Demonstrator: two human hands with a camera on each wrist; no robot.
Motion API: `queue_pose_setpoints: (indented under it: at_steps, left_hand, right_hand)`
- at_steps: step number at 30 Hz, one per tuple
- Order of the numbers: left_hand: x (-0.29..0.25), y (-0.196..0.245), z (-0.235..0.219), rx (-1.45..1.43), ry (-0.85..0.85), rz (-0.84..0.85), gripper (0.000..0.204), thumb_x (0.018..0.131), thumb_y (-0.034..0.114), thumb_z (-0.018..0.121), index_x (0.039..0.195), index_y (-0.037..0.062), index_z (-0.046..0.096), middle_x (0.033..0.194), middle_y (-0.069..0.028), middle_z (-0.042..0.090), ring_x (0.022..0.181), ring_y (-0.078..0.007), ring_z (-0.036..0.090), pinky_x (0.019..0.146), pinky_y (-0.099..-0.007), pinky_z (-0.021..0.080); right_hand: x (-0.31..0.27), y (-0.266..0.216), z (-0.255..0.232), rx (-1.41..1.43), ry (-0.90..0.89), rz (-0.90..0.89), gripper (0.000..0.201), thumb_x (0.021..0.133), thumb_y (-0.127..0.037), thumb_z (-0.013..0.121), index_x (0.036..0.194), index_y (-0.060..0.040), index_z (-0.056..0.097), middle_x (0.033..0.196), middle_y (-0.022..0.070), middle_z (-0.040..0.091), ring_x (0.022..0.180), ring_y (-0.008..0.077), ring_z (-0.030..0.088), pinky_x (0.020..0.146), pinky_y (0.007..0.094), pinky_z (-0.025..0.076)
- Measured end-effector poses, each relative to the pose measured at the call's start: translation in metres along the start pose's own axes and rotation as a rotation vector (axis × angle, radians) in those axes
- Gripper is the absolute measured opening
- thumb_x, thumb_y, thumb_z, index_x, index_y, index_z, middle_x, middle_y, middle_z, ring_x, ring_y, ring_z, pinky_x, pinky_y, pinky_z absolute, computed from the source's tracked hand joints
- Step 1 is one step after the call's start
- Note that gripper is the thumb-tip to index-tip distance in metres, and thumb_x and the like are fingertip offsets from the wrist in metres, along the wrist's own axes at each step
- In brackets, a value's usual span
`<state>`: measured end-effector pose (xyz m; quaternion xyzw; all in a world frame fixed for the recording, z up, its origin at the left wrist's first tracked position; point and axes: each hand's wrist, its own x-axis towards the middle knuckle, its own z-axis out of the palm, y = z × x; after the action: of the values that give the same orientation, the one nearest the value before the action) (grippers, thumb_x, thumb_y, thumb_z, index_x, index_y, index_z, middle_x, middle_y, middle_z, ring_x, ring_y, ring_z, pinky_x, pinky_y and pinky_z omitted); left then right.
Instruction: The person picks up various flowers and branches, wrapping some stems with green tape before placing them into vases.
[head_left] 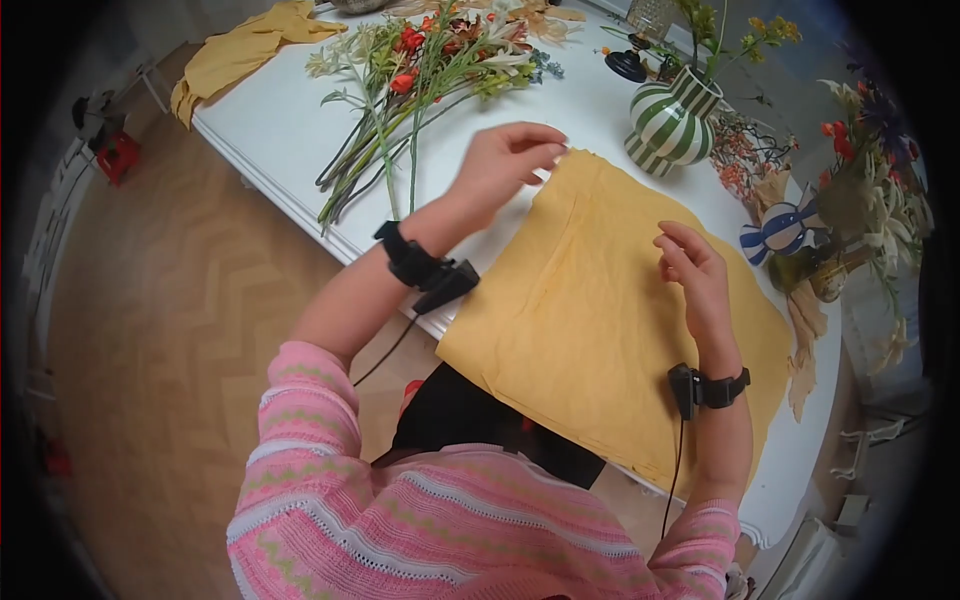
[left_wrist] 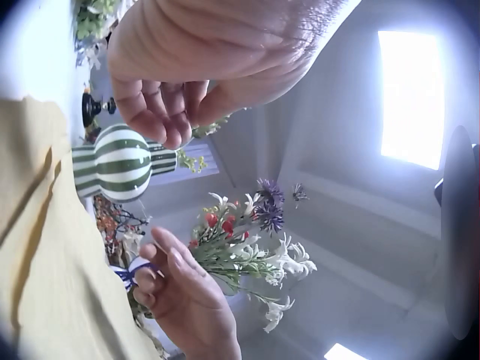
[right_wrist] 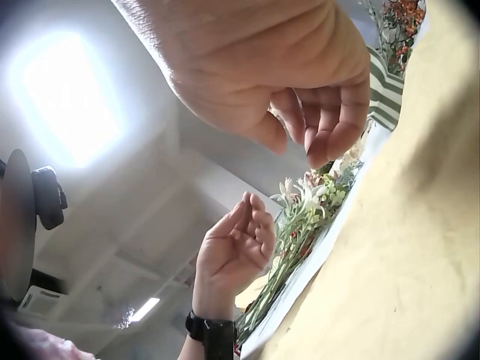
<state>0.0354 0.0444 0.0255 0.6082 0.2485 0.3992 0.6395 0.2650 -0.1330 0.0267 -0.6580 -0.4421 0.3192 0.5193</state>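
Note:
A creased yellow cloth (head_left: 600, 330) lies spread over the front of the white table, its near edge hanging past the table's edge. Close to its far left corner is my left hand (head_left: 505, 170), fingers loosely bent, thumb apart from the fingertips. In the left wrist view, that hand (left_wrist: 202, 60) shows nothing held. Above the cloth's right part hovers my right hand (head_left: 697, 280), its fingers relaxed and slightly curled. The right wrist view shows this hand (right_wrist: 292, 82) with a gap between thumb and fingers and nothing in it.
Loose flower stems (head_left: 390, 130) lie at the table's left. A green-and-white striped vase (head_left: 672, 120) stands beyond the cloth. On the right are a blue-and-white vase (head_left: 785, 232) and more flowers (head_left: 885, 225). Another yellow cloth (head_left: 245, 50) drapes over the far left corner.

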Motion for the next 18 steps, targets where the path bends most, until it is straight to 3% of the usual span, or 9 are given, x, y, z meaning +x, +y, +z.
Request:
queue_pose_setpoints:
  at_steps: [1,3,5,6,9,12,13,17,18]
  left_hand:
    - [0.000,-0.006,-0.018,0.086,0.038,0.101,0.025,0.088,0.017,0.065,0.109,0.0045,0.067,0.104,-0.0036,0.068,0.090,-0.0111,0.062,0.073,-0.0254,0.049]
    - [-0.006,-0.004,-0.056,0.586,0.175,0.371,0.031,0.085,0.016,0.066,0.112,0.0013,0.065,0.104,-0.0052,0.068,0.091,-0.0131,0.061,0.077,-0.0286,0.049]
    - [-0.014,-0.002,-0.088,0.823,0.337,0.356,0.038,0.079,0.025,0.071,0.109,0.0016,0.066,0.094,-0.0108,0.069,0.082,-0.0210,0.064,0.077,-0.0329,0.051]
    - [-0.020,0.000,-0.100,0.831,0.334,0.355,0.038,0.079,0.025,0.071,0.109,0.0016,0.066,0.094,-0.0108,0.069,0.082,-0.0210,0.064,0.077,-0.0329,0.051]
    - [-0.042,0.007,-0.112,1.176,0.264,-0.084,0.036,0.077,0.032,0.071,0.098,0.0035,0.067,0.079,-0.0119,0.066,0.076,-0.0285,0.065,0.069,-0.0374,0.051]
    - [-0.051,0.005,-0.103,1.347,0.178,-0.132,0.035,0.075,0.034,0.072,0.091,0.0040,0.068,0.075,-0.0120,0.066,0.076,-0.0296,0.065,0.069,-0.0393,0.050]
    - [-0.050,0.000,-0.104,1.425,0.207,-0.051,0.036,0.074,0.037,0.071,0.087,0.0038,0.069,0.075,-0.0126,0.066,0.077,-0.0302,0.065,0.068,-0.0408,0.050]
    - [-0.041,0.001,-0.110,1.472,0.213,-0.065,0.033,0.075,0.034,0.068,0.087,0.0040,0.068,0.076,-0.0135,0.067,0.074,-0.0310,0.065,0.067,-0.0405,0.050]
    - [-0.038,0.006,-0.111,1.341,0.240,-0.086,0.028,0.076,0.030,0.067,0.086,0.0031,0.067,0.074,-0.0116,0.066,0.069,-0.0278,0.064,0.064,-0.0377,0.049]
  right_hand:
    - [-0.003,0.001,-0.004,-0.002,0.010,0.010,0.031,0.090,-0.017,0.063,0.115,0.0007,0.063,0.092,0.0024,0.065,0.070,0.0082,0.056,0.064,0.0225,0.046]
    - [-0.007,0.003,-0.012,0.014,0.001,0.019,0.029,0.090,-0.017,0.063,0.114,0.0006,0.063,0.091,0.0022,0.065,0.070,0.0081,0.056,0.064,0.0224,0.046]
    - [-0.010,0.008,-0.016,0.032,-0.007,0.027,0.028,0.090,-0.016,0.062,0.112,0.0004,0.064,0.091,0.0019,0.064,0.069,0.0079,0.056,0.064,0.0224,0.045]
    - [-0.010,0.010,-0.016,0.035,-0.021,0.030,0.027,0.090,-0.017,0.062,0.111,0.0004,0.064,0.090,0.0019,0.064,0.069,0.0082,0.055,0.064,0.0222,0.045]
    - [-0.010,0.013,-0.014,0.058,-0.068,0.028,0.024,0.091,-0.016,0.061,0.108,0.0004,0.064,0.090,0.0018,0.064,0.068,0.0085,0.055,0.064,0.0219,0.044]
    - [-0.010,0.011,-0.006,0.091,-0.128,0.023,0.022,0.091,-0.016,0.060,0.106,0.0007,0.065,0.088,0.0016,0.064,0.069,0.0078,0.055,0.064,0.0218,0.045]
    - [-0.011,0.010,-0.004,0.105,-0.151,0.023,0.022,0.091,-0.015,0.061,0.104,0.0009,0.066,0.087,0.0014,0.064,0.069,0.0071,0.055,0.065,0.0217,0.046]
    - [-0.016,0.007,-0.003,0.135,-0.176,0.011,0.021,0.091,-0.015,0.061,0.104,0.0011,0.066,0.085,0.0015,0.064,0.068,0.0071,0.054,0.065,0.0216,0.046]
    - [-0.016,0.008,-0.005,0.129,-0.183,0.007,0.021,0.091,-0.015,0.061,0.103,0.0011,0.066,0.085,0.0016,0.064,0.068,0.0070,0.054,0.064,0.0215,0.045]
